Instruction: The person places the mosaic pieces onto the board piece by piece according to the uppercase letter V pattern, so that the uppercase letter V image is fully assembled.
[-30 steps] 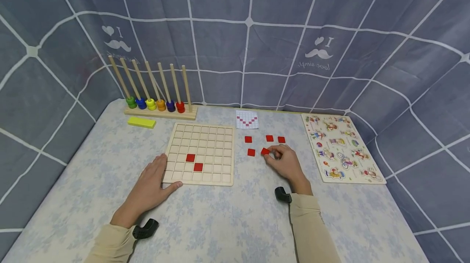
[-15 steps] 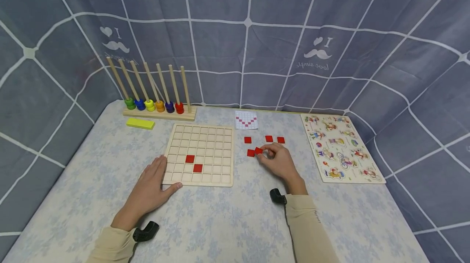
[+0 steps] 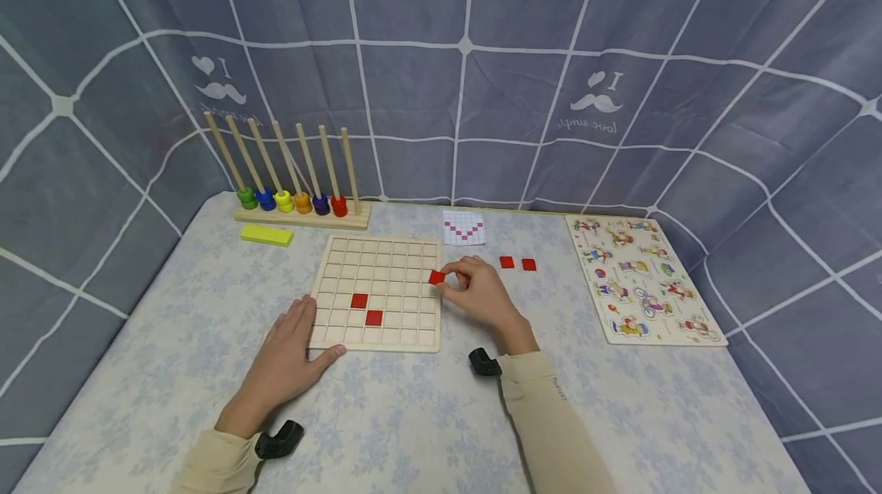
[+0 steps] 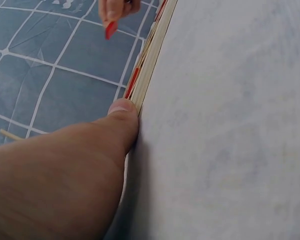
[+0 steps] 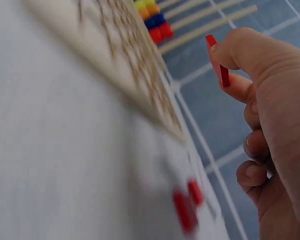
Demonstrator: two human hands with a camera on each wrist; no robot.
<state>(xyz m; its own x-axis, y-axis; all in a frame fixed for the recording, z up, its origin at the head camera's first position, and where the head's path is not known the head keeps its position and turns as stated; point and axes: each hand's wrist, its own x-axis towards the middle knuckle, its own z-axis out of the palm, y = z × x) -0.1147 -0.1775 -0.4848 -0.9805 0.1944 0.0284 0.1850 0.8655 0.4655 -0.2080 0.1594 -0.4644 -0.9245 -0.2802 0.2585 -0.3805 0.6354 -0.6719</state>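
Observation:
A light wooden grid board (image 3: 404,318) lies on the table, with two red square tiles in its cells, one tile (image 3: 359,300) up and left of the other (image 3: 374,318). My left hand (image 3: 282,364) rests at the board's lower left corner, fingers straight along the side and thumb at the front edge. Between thumb and forefinger my right hand (image 3: 482,295) pinches a red square tile (image 5: 218,61); in the right wrist view it is raised above the table. From the head, this tile overlaps the board's right edge. My right hand hides the table spot beneath it.
Two loose red tiles (image 3: 517,263) lie right of my right hand. Behind it is a small pattern card (image 3: 465,227). A peg stand with coloured rings (image 3: 303,216) and a yellow block (image 3: 266,234) stand back left; a picture puzzle board (image 3: 641,279) lies at right.
My right hand has carried the pinched red tile left, from among the loose tiles to the board's right edge. My left hand has stayed at the board's corner.

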